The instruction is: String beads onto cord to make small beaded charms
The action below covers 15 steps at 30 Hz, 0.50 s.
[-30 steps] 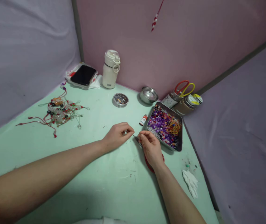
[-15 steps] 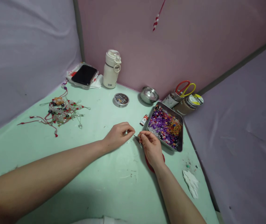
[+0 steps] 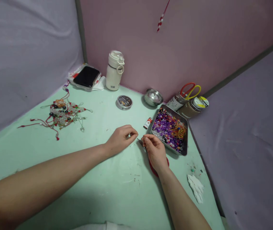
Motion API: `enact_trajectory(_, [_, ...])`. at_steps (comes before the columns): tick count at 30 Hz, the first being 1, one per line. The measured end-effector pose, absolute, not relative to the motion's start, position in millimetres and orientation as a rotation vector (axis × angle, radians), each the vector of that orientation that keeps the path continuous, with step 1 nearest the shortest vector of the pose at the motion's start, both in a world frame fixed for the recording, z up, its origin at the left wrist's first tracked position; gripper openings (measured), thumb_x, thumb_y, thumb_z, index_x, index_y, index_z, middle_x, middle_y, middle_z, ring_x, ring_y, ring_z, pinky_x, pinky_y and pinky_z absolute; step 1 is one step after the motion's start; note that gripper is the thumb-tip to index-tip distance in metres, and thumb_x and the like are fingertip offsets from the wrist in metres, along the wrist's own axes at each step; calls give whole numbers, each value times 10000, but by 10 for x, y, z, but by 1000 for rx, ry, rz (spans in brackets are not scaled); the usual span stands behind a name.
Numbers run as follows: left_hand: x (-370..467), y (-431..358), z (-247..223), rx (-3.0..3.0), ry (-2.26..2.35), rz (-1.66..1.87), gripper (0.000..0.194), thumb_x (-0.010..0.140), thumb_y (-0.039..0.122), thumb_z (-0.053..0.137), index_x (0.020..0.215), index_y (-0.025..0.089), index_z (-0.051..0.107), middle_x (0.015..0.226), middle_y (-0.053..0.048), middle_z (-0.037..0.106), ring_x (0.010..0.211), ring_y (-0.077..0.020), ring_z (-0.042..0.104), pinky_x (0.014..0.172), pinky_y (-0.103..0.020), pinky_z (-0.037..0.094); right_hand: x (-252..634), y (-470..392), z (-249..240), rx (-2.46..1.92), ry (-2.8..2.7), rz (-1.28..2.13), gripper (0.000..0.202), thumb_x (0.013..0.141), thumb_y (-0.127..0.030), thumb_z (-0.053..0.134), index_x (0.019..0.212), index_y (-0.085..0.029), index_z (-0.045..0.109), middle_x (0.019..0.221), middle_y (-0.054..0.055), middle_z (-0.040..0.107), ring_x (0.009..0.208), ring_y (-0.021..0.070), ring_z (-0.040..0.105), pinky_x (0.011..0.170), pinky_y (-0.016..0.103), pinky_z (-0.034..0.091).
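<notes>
My left hand [image 3: 122, 138] is closed in a pinch above the table, thumb against forefinger; whatever lies between the tips is too small to make out. Just to its right, my right hand [image 3: 154, 149] pinches as well, and its contents cannot be made out either. Beneath the right hand lie red-handled scissors [image 3: 153, 170], their tips pointing toward the left hand and most of them covered. A metal tray [image 3: 187, 140] of purple, clear, red and black beads [image 3: 162, 127] stands right of the right hand, with orange thread tangled on top.
Beaded strings [image 3: 63, 113] lie in a heap at left. Along the back are a phone [image 3: 87, 76], a white bottle [image 3: 114, 72], a round spool case [image 3: 124, 102], a steel bowl [image 3: 153, 97] and jars [image 3: 190, 109]. A small box [image 3: 147, 123] and crumpled tissue [image 3: 196, 187] lie nearby.
</notes>
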<state>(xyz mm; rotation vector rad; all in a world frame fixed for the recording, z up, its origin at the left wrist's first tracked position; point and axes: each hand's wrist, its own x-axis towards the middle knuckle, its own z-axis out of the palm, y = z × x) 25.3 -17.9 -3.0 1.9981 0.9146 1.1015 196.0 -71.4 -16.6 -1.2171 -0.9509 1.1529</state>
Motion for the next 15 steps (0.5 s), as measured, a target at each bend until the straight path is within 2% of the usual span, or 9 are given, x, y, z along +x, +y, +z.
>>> enact_trajectory(15, [254,-180,-41,2014,882,1087,137,860,163,545,798,185,665,751,-2,627,699,-112,557,652,-239,433,1951,-715,-155,-1224,-964,1144,160,784,-333,694,888,-212,677,811,-2,653,686,117,534,700,272,441])
